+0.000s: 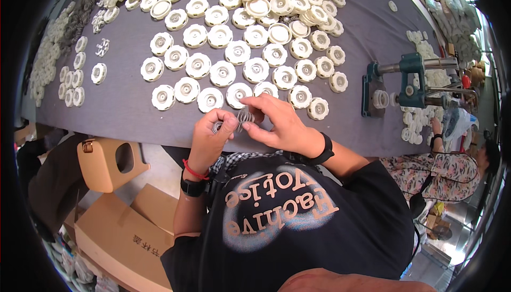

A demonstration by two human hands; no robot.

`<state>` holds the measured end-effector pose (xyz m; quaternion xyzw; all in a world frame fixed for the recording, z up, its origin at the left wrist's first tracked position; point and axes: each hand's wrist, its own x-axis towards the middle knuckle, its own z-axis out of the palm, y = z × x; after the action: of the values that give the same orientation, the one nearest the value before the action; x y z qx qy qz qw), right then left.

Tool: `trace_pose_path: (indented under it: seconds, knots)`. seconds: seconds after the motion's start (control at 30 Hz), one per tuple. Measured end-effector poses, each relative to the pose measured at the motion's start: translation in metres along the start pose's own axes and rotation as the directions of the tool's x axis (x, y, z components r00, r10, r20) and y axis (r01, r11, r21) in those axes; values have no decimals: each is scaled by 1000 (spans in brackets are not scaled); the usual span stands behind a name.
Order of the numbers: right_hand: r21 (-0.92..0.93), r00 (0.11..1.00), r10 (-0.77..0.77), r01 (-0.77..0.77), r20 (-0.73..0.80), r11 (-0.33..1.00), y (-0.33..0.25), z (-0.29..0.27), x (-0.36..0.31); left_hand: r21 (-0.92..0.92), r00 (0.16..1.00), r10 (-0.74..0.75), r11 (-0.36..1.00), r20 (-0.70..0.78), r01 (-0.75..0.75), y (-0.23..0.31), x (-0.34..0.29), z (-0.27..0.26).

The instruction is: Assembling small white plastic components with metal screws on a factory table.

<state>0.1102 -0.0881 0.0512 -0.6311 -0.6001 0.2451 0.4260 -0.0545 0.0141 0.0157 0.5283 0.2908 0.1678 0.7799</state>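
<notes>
Close to the table's near edge, my left hand (212,135) is closed, thumb against fingers, on thin metal coil springs; part of a coil (217,126) shows between the fingers. Another coil spring (245,116) stretches between both hands, and my right hand (282,124) pinches its other side with thumb and fingers. Just beyond my hands lie round white scalloped caps, such as this one (239,96), hollow side up. Many of them have a coil in the middle. My right fingers partly cover the nearest caps.
More white caps are heaped at the far side (279,2). Dark springs (80,15) and small white parts (47,73) lie to the left. A green hand press (412,81) stands at right, near another person (452,177). Cardboard boxes (125,233) and a tan stool (104,172) sit below left.
</notes>
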Motion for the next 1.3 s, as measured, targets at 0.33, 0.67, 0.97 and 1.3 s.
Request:
trace_pose_path:
  seconds: [0.33, 0.67, 0.97, 1.3]
  knots:
    - [-119, 959, 251, -236, 130, 964, 10, -71, 79, -21, 994, -95, 995, -55, 94, -6, -6, -22]
    - [-529, 966, -72, 197, 247, 825, 110, -4, 225, -103, 978, 7, 994, -210, -29, -4, 3, -45]
    - [-592, 891, -107, 378, 441, 712, 105, 40, 222, -470, 956, 15, 868, -294, -158, 5, 32, -61]
    - [8, 690, 140, -207, 710, 978, 22, 7, 167, -552, 981, 2, 827, -192, -110, -10, 49, -52]
